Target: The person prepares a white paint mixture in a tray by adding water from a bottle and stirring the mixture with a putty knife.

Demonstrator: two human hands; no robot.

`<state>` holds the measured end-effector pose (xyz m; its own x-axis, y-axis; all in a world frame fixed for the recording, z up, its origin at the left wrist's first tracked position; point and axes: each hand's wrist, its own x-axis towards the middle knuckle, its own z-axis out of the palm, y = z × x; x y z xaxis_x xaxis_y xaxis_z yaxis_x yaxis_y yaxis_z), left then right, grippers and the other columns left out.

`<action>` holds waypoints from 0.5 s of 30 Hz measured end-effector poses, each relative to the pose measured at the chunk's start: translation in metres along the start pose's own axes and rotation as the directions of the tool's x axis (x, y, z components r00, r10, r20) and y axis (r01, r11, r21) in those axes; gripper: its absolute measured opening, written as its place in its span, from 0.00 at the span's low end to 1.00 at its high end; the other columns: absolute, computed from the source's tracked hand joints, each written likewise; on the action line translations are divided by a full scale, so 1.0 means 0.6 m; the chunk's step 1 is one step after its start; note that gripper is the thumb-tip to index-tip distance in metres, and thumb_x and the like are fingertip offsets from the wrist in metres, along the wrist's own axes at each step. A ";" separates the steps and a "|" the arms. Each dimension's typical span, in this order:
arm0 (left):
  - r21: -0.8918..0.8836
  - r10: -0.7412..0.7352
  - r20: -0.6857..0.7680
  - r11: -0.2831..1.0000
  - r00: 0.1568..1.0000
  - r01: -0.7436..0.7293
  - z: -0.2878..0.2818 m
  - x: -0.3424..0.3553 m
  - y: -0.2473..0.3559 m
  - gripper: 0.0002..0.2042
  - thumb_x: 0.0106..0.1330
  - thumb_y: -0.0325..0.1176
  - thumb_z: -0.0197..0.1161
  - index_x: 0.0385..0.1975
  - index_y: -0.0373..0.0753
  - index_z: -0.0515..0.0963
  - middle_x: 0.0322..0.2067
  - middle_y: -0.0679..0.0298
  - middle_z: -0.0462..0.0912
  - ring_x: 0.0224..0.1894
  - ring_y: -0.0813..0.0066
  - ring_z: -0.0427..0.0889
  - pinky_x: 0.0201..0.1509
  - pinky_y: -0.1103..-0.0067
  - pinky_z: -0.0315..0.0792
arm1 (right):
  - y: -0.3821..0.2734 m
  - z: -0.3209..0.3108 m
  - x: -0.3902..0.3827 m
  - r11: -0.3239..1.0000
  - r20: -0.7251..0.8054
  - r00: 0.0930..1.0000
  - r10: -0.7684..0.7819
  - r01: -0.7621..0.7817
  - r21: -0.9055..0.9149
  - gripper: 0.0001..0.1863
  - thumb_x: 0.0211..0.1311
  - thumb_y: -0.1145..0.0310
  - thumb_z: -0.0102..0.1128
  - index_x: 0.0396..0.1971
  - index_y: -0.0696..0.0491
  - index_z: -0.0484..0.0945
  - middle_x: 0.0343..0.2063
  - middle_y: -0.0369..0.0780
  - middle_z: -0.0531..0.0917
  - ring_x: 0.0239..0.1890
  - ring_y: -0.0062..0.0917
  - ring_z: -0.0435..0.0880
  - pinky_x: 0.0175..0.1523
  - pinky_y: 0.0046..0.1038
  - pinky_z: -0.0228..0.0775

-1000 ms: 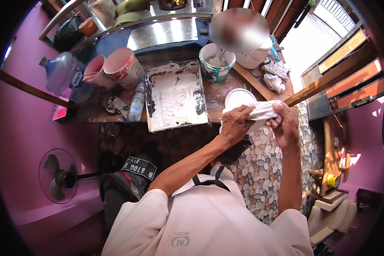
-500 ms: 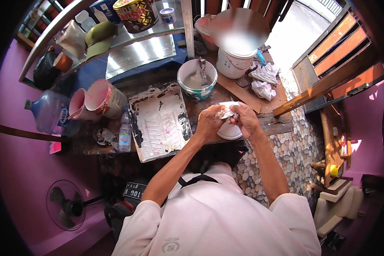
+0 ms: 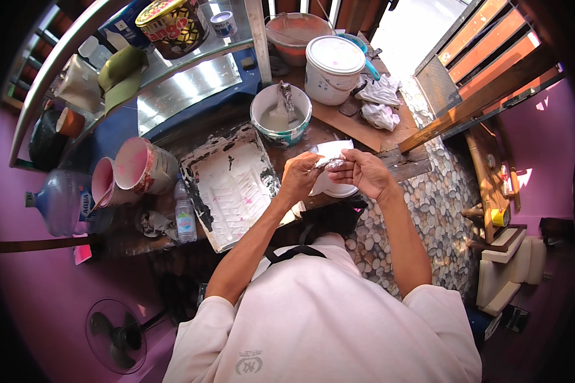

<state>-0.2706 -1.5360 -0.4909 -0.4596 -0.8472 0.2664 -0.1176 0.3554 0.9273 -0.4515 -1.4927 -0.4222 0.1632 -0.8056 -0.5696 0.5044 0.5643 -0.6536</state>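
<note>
My left hand and my right hand are close together over the front edge of the wooden bench. Between them they pinch a white, crumpled sheet; I cannot tell whether it is paper, cloth or plastic. Just below the fingers shows a white round lid, partly hidden. Left of my hands lies a paint-smeared roller tray. Behind it stands a white and teal bucket with pale liquid and a paintbrush leaning inside.
A lidded white bucket and crumpled white rags are at the back right, near an orange bucket. Two pink-stained buckets, a small bottle and a large water jug stand left. A wooden rail slants at right.
The white sheet is spread wider and shows more above my fingers. My right hand's fingers have shifted from a bunched hold to lying along the sheet. The whole view has shifted slightly.
</note>
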 end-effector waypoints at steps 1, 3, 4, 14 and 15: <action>-0.021 -0.031 0.018 0.999 0.999 0.032 -0.002 0.000 0.001 0.10 0.53 0.23 0.62 0.36 0.37 0.80 0.28 0.58 0.80 0.28 0.67 0.79 0.33 0.77 0.70 | -0.002 0.000 -0.005 1.000 -0.008 1.000 -0.008 0.008 0.004 0.14 0.66 0.64 0.46 0.39 0.60 0.74 0.32 0.50 0.83 0.34 0.35 0.85 0.44 0.33 0.78; -0.037 -0.052 0.037 0.998 0.998 0.053 -0.005 0.004 0.003 0.09 0.55 0.24 0.63 0.35 0.39 0.81 0.25 0.61 0.79 0.28 0.71 0.77 0.33 0.78 0.69 | -0.008 -0.003 -0.016 0.998 0.001 1.000 -0.013 0.013 -0.067 0.15 0.65 0.64 0.46 0.41 0.61 0.74 0.34 0.50 0.83 0.35 0.34 0.84 0.44 0.32 0.77; 0.040 -0.028 0.015 0.999 0.999 0.028 -0.005 0.004 0.002 0.08 0.55 0.25 0.63 0.35 0.40 0.82 0.24 0.62 0.77 0.28 0.72 0.75 0.33 0.79 0.68 | -0.008 -0.007 -0.020 0.998 -0.008 1.000 -0.022 0.021 -0.061 0.15 0.65 0.64 0.46 0.41 0.61 0.74 0.34 0.50 0.83 0.35 0.34 0.84 0.44 0.32 0.77; 0.144 -0.098 0.004 0.985 0.995 0.096 -0.018 -0.001 -0.013 0.08 0.55 0.31 0.67 0.35 0.42 0.83 0.19 0.64 0.73 0.23 0.76 0.69 0.28 0.79 0.64 | -0.100 -0.083 -0.063 0.936 0.086 0.946 -0.314 0.323 -0.138 0.19 0.67 0.67 0.45 0.56 0.58 0.65 0.41 0.50 0.80 0.39 0.31 0.84 0.44 0.29 0.78; 0.134 -0.095 0.002 0.986 0.995 0.094 -0.019 -0.002 -0.017 0.08 0.55 0.31 0.67 0.35 0.42 0.83 0.19 0.64 0.73 0.23 0.76 0.69 0.27 0.79 0.63 | -0.110 -0.104 -0.053 0.911 0.072 0.922 -0.380 0.387 -0.147 0.20 0.67 0.66 0.45 0.56 0.58 0.64 0.41 0.49 0.80 0.38 0.31 0.84 0.43 0.28 0.78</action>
<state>-0.2588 -1.5431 -0.4977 -0.4479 -0.8765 0.1766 -0.2773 0.3240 0.9045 -0.5428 -1.4929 -0.3922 0.0195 -0.9703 -0.2413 0.3981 0.2289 -0.8883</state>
